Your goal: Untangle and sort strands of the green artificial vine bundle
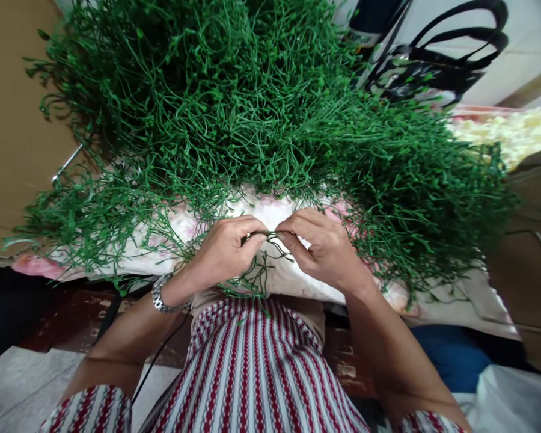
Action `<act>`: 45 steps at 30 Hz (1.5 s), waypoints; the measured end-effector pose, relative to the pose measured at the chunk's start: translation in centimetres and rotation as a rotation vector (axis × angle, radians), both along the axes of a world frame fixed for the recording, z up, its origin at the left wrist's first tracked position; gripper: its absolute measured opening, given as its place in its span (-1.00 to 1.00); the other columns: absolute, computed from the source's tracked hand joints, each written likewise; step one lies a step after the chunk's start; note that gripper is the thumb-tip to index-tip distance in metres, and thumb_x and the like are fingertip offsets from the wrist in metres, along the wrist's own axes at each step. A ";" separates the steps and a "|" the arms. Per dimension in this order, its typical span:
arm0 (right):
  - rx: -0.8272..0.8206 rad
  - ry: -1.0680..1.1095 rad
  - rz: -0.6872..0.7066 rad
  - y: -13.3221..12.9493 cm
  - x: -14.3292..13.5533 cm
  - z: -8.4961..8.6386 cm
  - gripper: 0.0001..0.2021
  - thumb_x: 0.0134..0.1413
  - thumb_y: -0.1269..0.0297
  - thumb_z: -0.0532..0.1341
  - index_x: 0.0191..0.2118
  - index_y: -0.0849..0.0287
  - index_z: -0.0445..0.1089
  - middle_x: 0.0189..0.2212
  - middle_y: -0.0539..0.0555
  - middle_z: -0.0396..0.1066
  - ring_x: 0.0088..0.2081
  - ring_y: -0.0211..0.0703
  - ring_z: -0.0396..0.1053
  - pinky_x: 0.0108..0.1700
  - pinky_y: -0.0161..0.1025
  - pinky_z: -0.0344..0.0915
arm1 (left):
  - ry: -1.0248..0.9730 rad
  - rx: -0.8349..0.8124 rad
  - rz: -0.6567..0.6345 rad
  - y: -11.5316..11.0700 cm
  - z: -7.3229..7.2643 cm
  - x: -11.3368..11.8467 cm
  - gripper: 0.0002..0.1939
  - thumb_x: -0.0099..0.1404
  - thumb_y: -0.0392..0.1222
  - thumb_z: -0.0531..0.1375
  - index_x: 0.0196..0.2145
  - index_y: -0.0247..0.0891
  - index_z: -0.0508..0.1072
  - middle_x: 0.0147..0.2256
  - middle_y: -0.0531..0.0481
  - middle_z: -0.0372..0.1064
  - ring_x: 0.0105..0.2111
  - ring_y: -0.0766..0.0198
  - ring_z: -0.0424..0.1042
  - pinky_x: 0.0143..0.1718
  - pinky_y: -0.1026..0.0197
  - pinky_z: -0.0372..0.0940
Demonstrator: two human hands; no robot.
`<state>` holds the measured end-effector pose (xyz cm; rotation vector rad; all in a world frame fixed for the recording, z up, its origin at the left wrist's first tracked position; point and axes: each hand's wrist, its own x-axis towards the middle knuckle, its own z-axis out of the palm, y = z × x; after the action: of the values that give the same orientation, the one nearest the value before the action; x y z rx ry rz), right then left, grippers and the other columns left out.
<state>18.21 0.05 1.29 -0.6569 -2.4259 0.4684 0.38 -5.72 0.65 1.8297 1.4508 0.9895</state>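
Note:
My left hand (234,246) and my right hand (318,243) meet fingertip to fingertip over the near edge of a flowered cloth (184,222). Between them runs a short length of thin green plastic-looking stems (272,234), pinched by thumb and forefinger on both sides. Loose stem ends (256,276) dangle below my left hand. Just beyond the hands rises a large heap of green artificial-looking sprigs (234,114), with thin curling stems and small tips. A looser bunch of sprigs (99,219) lies left of my left hand.
Cardboard (18,138) stands along the left side, and a cardboard box (527,240) is at the right. Behind the heap, a black handbag (428,72) stands at the back right. Pale yellow petal-like pieces (514,132) lie beside it. A thin metal rod (67,162) sticks out at left.

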 end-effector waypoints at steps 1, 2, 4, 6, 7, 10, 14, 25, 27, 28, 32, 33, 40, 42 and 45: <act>-0.019 0.046 -0.007 -0.1 -0.1 0.1 -0.86 0.12 0.35 0.08 -0.28 0.19 0.37 -0.41 0.09 0.36 -0.34 -0.18 0.30 -0.29 -0.22 0.25 | -0.052 -0.039 0.007 0.0 0.0 0.1 -0.88 0.15 -0.35 0.07 -0.46 -0.29 0.41 -0.50 0.06 0.32 -0.46 0.35 0.27 -0.39 0.28 0.15; -0.047 0.109 -0.023 -0.1 -0.2 0.0 -0.85 0.11 0.33 0.10 -0.21 0.18 0.36 -0.34 0.11 0.38 -0.28 -0.16 0.31 -0.24 -0.20 0.27 | -0.123 -0.079 0.023 0.0 -0.1 0.1 -0.88 0.15 -0.34 0.08 -0.47 -0.30 0.40 -0.54 0.08 0.28 -0.49 0.37 0.24 -0.43 0.30 0.13; -0.120 0.245 -0.061 -0.4 -0.3 -0.4 -0.73 0.07 0.31 0.16 -0.07 0.15 0.29 -0.20 0.12 0.36 -0.17 -0.14 0.31 -0.15 -0.18 0.28 | -0.293 -0.152 0.067 0.0 -0.4 0.3 -0.90 0.14 -0.32 0.09 -0.49 -0.30 0.38 -0.58 0.11 0.21 -0.56 0.41 0.18 -0.51 0.34 0.09; -0.183 0.349 -0.115 -0.7 -0.4 -1.3 -0.68 0.04 0.31 0.19 -0.03 0.13 0.26 -0.16 0.10 0.35 -0.15 -0.16 0.31 -0.12 -0.18 0.28 | -0.449 -0.198 0.124 -0.1 -0.8 0.6 -0.92 0.13 -0.30 0.11 -0.49 -0.30 0.38 -0.60 0.12 0.17 -0.60 0.44 0.14 -0.58 0.35 0.05; -0.212 0.390 -0.141 -0.9 -0.4 -1.8 -0.71 0.05 0.33 0.19 -0.07 0.13 0.27 -0.20 0.08 0.37 -0.19 -0.19 0.33 -0.14 -0.21 0.29 | -0.512 -0.213 0.147 -0.1 -1.0 0.7 -0.92 0.13 -0.30 0.12 -0.50 -0.30 0.37 -0.61 0.12 0.16 -0.62 0.45 0.12 -0.60 0.36 0.02; -0.320 0.490 -0.181 -1.5 -0.5 -3.2 -0.88 0.09 0.37 0.14 -0.22 0.14 0.32 -0.41 -0.01 0.38 -0.39 -0.28 0.36 -0.30 -0.30 0.30 | -0.605 -0.212 0.170 -0.2 -1.3 1.1 -0.93 0.12 -0.34 0.11 -0.50 -0.30 0.36 -0.61 0.14 0.15 -0.66 0.49 0.04 -0.62 0.36 -0.03; -0.385 0.458 -0.165 -1.7 -0.5 -3.5 -0.95 0.08 0.39 0.12 -0.32 0.18 0.32 -0.52 -0.04 0.34 -0.49 -0.33 0.31 -0.40 -0.36 0.25 | -0.528 -0.131 0.104 -0.2 -1.3 1.3 -0.94 0.13 -0.34 0.13 -0.44 -0.28 0.41 -0.59 0.14 0.17 -0.61 0.48 0.07 -0.55 0.36 0.03; -0.360 0.304 -0.154 -1.8 -0.4 -3.0 -0.85 0.08 0.37 0.13 -0.20 0.21 0.34 -0.40 0.02 0.36 -0.38 -0.29 0.32 -0.32 -0.31 0.28 | -0.875 -0.075 0.207 0.0 -1.7 1.2 -0.94 0.02 -0.32 0.24 -0.56 -0.29 0.43 -0.58 0.10 0.21 -0.57 0.45 0.16 -0.57 0.37 0.06; -0.158 0.416 -0.243 -2.0 -0.1 -2.8 -0.77 0.04 0.41 0.16 -0.12 0.19 0.32 -0.32 0.07 0.36 -0.29 -0.23 0.32 -0.24 -0.24 0.28 | -0.915 -0.142 0.253 -0.1 -1.6 1.3 -0.95 0.00 -0.32 0.25 -0.55 -0.29 0.42 -0.60 0.12 0.20 -0.61 0.47 0.14 -0.62 0.39 0.04; -0.034 0.466 -0.273 -2.0 0.0 -2.6 -0.76 0.02 0.45 0.16 -0.14 0.17 0.33 -0.32 0.08 0.36 -0.28 -0.22 0.32 -0.24 -0.22 0.28 | -0.930 -0.170 0.272 -0.1 -1.5 1.4 -0.95 -0.01 -0.32 0.25 -0.55 -0.29 0.41 -0.61 0.13 0.19 -0.62 0.48 0.13 -0.63 0.40 0.03; 0.346 0.359 -0.178 -2.2 -0.4 -2.4 -0.71 -0.04 0.52 0.17 -0.14 0.15 0.33 -0.33 0.07 0.37 -0.30 -0.21 0.31 -0.25 -0.22 0.27 | -0.937 -0.226 0.268 -0.2 -1.3 1.7 -0.94 -0.02 -0.31 0.25 -0.56 -0.30 0.41 -0.62 0.14 0.19 -0.63 0.49 0.11 -0.63 0.40 0.03; 0.377 0.285 -0.152 -2.2 -0.6 -2.5 -0.70 -0.02 0.51 0.16 -0.11 0.16 0.31 -0.32 0.08 0.37 -0.29 -0.21 0.31 -0.25 -0.21 0.26 | -0.936 -0.227 0.258 -0.2 -1.3 1.8 -0.94 -0.02 -0.30 0.25 -0.56 -0.31 0.41 -0.62 0.13 0.19 -0.63 0.49 0.12 -0.63 0.40 0.03; 0.514 0.127 -0.235 -1.9 -1.6 -3.8 -0.83 0.01 0.43 0.17 -0.21 0.16 0.32 -0.32 0.08 0.34 -0.27 -0.19 0.26 -0.22 -0.21 0.20 | -0.971 -0.259 0.270 -0.3 -1.6 2.0 -0.93 -0.08 -0.35 0.27 -0.62 -0.31 0.42 -0.64 0.13 0.21 -0.63 0.50 0.13 -0.62 0.40 0.04; 0.548 0.100 -0.234 -1.9 -1.6 -4.0 -0.87 0.01 0.41 0.17 -0.26 0.15 0.32 -0.33 0.07 0.33 -0.28 -0.19 0.24 -0.21 -0.20 0.19 | -0.998 -0.269 0.302 -0.4 -1.6 2.0 -0.92 -0.08 -0.34 0.28 -0.62 -0.31 0.41 -0.66 0.14 0.20 -0.64 0.49 0.13 -0.62 0.40 0.05; 0.540 0.060 -0.203 -1.8 -1.8 -4.3 -0.93 0.03 0.41 0.16 -0.31 0.16 0.32 -0.32 0.08 0.34 -0.29 -0.19 0.23 -0.22 -0.19 0.18 | -1.039 -0.270 0.319 -0.4 -1.4 2.0 -0.90 -0.07 -0.32 0.29 -0.61 -0.29 0.41 -0.66 0.15 0.21 -0.64 0.49 0.14 -0.60 0.39 0.07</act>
<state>16.41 -1.74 -2.96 -0.6234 -2.2512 -0.2432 2.41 -6.09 -0.79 0.6596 1.1047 1.4893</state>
